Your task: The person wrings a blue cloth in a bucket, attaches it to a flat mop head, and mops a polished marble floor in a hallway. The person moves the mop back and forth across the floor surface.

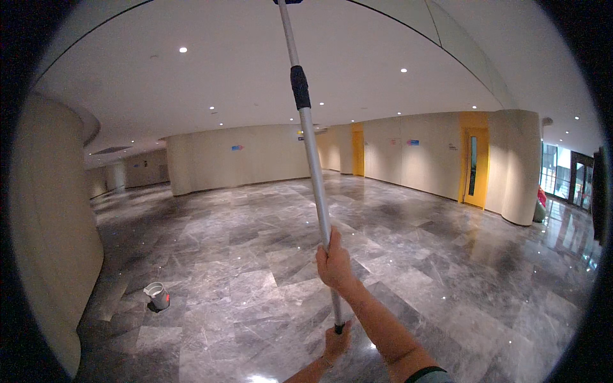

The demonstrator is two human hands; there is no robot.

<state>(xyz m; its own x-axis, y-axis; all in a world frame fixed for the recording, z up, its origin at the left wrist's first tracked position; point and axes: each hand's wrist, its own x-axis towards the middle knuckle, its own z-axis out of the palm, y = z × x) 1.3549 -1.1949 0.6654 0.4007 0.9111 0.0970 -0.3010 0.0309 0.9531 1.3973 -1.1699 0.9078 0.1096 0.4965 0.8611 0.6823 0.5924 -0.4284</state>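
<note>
A silver telescopic pole (313, 158) with a black locking collar (300, 87) rises from my hands up past the top edge of the picture. My right hand (334, 263) is closed around its lower part. Below it, my left hand (338, 341) grips the pole's bottom end, at the black end cap (339, 328). At the top edge only part of a dark head (289, 1) on the pole shows, against the pale ceiling and near a curved dark seam.
A grey bucket (158, 296) stands on the glossy marble-look floor (249, 287) at the lower left. A curved beige wall (52, 215) bounds the left. Farther off are a beige wall (249, 158), a yellow door (475, 167) and a rounded column (522, 167).
</note>
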